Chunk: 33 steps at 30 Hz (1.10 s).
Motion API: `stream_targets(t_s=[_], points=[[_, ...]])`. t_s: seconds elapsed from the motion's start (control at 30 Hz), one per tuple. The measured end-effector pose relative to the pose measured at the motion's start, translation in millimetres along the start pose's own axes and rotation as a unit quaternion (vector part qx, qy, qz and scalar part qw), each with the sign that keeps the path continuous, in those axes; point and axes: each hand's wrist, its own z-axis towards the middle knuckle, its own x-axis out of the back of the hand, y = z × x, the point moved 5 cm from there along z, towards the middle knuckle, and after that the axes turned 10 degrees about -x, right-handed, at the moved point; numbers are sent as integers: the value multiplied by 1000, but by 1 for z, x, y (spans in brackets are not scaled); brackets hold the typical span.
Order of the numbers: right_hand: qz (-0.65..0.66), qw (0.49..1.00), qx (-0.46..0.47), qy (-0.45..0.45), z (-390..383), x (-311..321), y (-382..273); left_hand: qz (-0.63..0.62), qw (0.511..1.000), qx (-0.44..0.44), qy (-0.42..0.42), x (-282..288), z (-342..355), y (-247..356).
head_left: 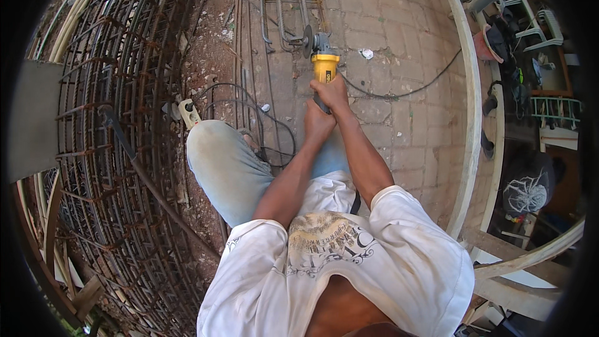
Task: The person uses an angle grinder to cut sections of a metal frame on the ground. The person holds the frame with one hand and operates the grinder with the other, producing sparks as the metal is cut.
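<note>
A yellow angle grinder (324,66) with a grey head is held out ahead of me, its disc (307,42) on the left side. My right hand (333,95) is wrapped round the grinder's body just behind the yellow housing. Lower down, my left hand (319,120) closes on the black rear part of the same tool. The disc stands close to the cut-looking near ends of a small steel rebar cage (291,1); whether it touches a bar, I cannot tell. Rusty tie rings wrap the cage's long bars.
Stacked rusty rebar cages (125,118) fill the left side, with a long-handled metal bar (150,181) leaning across them. A power strip (188,113) lies by my left knee. Black cable (399,96) crosses the paving bricks. Wooden rails (471,100) stand at right.
</note>
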Motion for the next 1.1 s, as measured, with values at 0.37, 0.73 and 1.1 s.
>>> stream_targets(t_s=[0.37, 0.73, 1.1], points=[[-64, 998, -17, -16, 13, -2, -12, -39, 999, 34, -10, -3, 14, 5], [-73, 997, -8, -32, 16, -2, -21, -20, 999, 45, -9, -1, 19, 10], [-78, 997, 17, -20, 29, -6, -16, -30, 998, 56, -22, 0, 20, 13]])
